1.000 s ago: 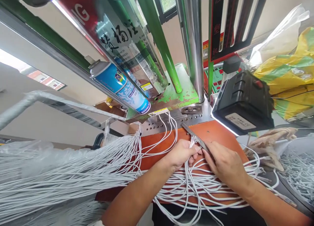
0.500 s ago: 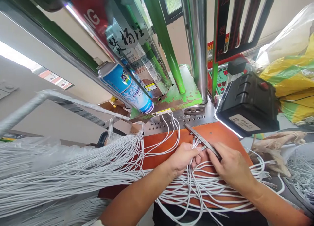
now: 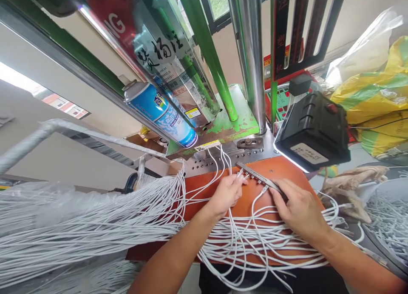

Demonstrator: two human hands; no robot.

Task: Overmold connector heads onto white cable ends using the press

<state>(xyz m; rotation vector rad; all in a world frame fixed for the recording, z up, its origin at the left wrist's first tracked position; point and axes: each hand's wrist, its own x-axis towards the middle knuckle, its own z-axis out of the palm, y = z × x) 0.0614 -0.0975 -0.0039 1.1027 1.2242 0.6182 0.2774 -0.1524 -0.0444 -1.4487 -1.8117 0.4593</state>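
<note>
Head camera is showing the narrow metal fixture bar (image 3: 259,181) lying aslant on the orange table (image 3: 287,168), and I am working at it with both hands. My right hand (image 3: 298,209) is resting on the bar's near end, fingers pressed down on it and holding it flat; the grip is a pin-down rather than a pinch. My left hand (image 3: 227,192) is reaching to the bar's far end, thumb and forefinger closing on the tip of a thin white cable (image 3: 239,173) and seating it against the bar.

Several cable tips are already sitting side by side along the bar, with their leads trailing down towards me, so I judge the loading to be partly done; I cannot tell how many slots are left. A loose tangle of white cables (image 3: 255,243) is lying across the table under my wrists, touching both forearms, and a much thicker sheaf of white cables (image 3: 79,226) is fanning out to my left, so plenty of stock is waiting.

Beyond the bar, a perforated steel plate (image 3: 210,160) is meeting the chipped green machine base (image 3: 236,124), where a blue spray can (image 3: 159,113) is standing. A black boxy lamp (image 3: 314,130) is hanging over the right. Yellow plastic bags (image 3: 376,102) are piling up further right.
</note>
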